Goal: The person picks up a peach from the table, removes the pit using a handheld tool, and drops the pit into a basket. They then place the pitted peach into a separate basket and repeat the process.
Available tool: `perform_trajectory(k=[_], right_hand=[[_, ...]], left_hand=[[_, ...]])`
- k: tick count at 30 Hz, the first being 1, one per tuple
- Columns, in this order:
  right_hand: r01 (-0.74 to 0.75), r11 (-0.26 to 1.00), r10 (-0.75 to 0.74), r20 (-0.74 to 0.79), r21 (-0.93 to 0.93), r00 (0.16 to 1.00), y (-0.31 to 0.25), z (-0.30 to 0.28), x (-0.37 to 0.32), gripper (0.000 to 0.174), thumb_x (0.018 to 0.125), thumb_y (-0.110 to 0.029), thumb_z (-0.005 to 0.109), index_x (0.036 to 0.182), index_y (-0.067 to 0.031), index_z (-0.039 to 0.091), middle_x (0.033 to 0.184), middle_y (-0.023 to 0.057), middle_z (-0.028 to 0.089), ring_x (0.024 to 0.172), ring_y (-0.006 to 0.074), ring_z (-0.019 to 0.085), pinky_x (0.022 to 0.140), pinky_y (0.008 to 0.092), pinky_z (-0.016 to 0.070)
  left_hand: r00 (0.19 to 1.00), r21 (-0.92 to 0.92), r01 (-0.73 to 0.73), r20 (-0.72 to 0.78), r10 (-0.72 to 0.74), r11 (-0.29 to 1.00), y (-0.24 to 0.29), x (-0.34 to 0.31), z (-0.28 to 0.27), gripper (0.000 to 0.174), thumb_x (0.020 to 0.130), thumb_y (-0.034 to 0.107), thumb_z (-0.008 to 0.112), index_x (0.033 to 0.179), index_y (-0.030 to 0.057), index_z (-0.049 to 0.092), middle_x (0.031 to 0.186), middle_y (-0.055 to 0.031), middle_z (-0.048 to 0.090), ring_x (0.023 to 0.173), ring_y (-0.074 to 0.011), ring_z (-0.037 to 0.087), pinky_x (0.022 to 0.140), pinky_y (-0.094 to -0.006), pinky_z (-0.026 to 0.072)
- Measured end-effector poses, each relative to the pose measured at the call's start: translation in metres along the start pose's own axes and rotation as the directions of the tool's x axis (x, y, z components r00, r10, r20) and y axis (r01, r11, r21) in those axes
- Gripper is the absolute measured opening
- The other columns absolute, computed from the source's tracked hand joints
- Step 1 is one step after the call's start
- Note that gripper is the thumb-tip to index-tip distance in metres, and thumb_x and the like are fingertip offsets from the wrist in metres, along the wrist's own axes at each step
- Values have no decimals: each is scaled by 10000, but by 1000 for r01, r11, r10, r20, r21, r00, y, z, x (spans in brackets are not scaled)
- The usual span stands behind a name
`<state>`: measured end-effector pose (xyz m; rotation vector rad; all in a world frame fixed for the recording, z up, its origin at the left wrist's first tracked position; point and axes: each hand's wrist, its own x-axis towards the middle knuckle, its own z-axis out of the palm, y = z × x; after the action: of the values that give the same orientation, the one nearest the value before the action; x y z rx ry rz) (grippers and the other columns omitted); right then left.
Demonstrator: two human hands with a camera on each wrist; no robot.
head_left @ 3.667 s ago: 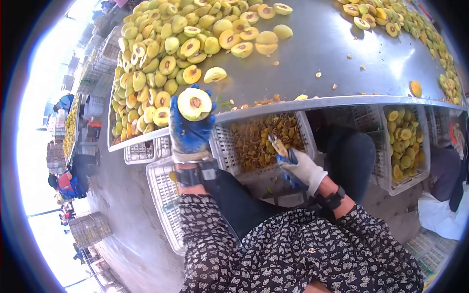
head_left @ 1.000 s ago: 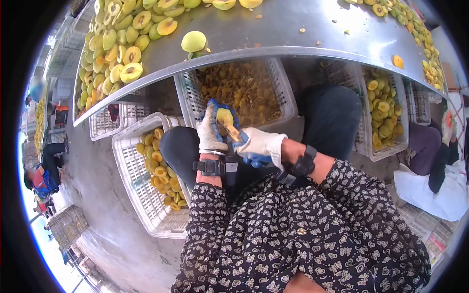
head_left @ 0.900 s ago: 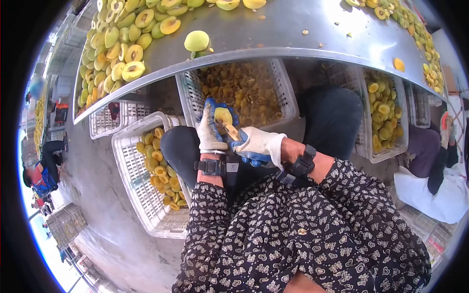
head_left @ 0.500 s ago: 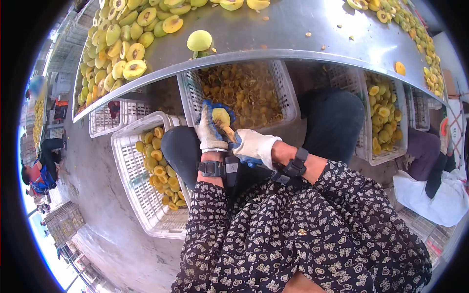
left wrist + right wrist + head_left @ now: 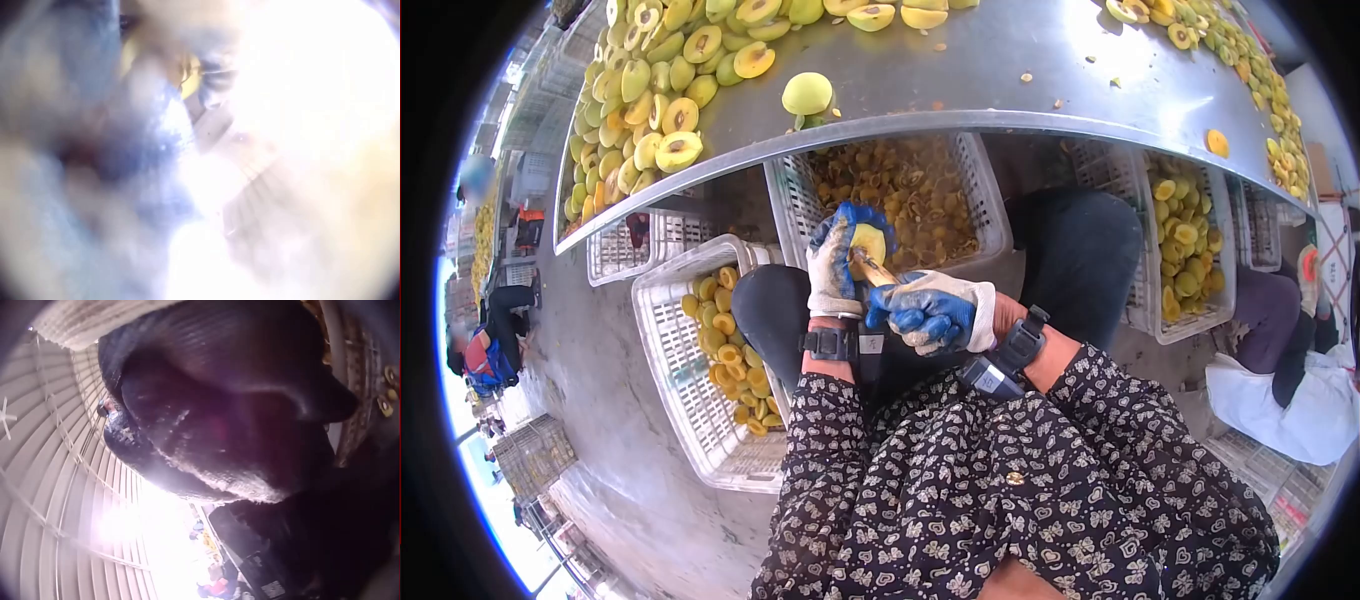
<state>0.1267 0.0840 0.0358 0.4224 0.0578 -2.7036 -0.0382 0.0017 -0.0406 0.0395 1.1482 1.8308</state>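
Head view, centre of frame: the left hand (image 5: 834,268), in a blue-and-white glove, has its fingers curled round a yellow fruit half (image 5: 868,240), cut face turned toward the right hand. The right hand (image 5: 930,312), also gloved, is clenched on a short tool (image 5: 872,270) whose tip meets the cut face. Both are held in front of the middle crate (image 5: 985,190), which is full of brownish scraps; in my judgement, holding the fruit there lets whatever drops land in that crate. The left crate (image 5: 662,330), at lower left, holds cleaned yellow halves within easy reach of the left hand. The right crate (image 5: 1152,300) holds more halves. Above, the steel desk (image 5: 1000,70) carries heaped cut fruit at upper left and one whole fruit (image 5: 807,93) near its edge.

Limits: the tool's working end is hidden by the fruit and glove, so its type cannot be confirmed. The left wrist view is blurred and overexposed. The right wrist view shows mainly dark glove and crate ribs.
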Motion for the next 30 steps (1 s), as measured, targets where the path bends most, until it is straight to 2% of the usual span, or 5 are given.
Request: perform_trajectory(k=[3,13,24,26,30], right_hand=[[-55,960,23,-118,-275,993,-1,-6,6,112,940,-182,463,879,-101,510,615,-62,477,436,31,421,397,166,339],[-64,973,39,116,222,993,13,-9,0,162,937,-211,464,875,-90,552,622,-63,488,456,44,438,425,195,353],[-43,803,-219,-362,-595,906,4,3,-5,148,875,-211,583,897,-67,560,617,-12,534,473,64,499,391,198,399],[-246,58,-508,-241,-967,827,-4,10,-6,204,852,-228,580,894,-32,541,614,44,555,482,109,528,395,251,411],[-381,17,-583,-318,-925,748,-24,33,-28,273,829,-246,577,870,10,490,638,156,584,552,259,599,509,362,462]], left_hand=[[999,27,-2,38,1,1000,4,-12,9,262,865,254,598,975,16,600,873,-119,635,741,-256,627,630,-379,539],[999,66,39,16,-40,997,10,-20,31,259,859,257,609,936,11,598,845,-128,637,690,-271,628,589,-381,540],[983,-56,119,-134,-126,991,-2,-15,26,214,861,250,600,970,66,601,843,-119,644,717,-276,641,606,-412,554],[945,-140,262,-164,-283,955,1,-10,13,208,866,260,591,959,74,599,831,-103,645,688,-262,636,625,-406,549],[955,-292,263,-54,-291,920,24,-23,23,282,887,350,550,960,82,597,861,-82,649,779,-236,641,668,-409,551]])
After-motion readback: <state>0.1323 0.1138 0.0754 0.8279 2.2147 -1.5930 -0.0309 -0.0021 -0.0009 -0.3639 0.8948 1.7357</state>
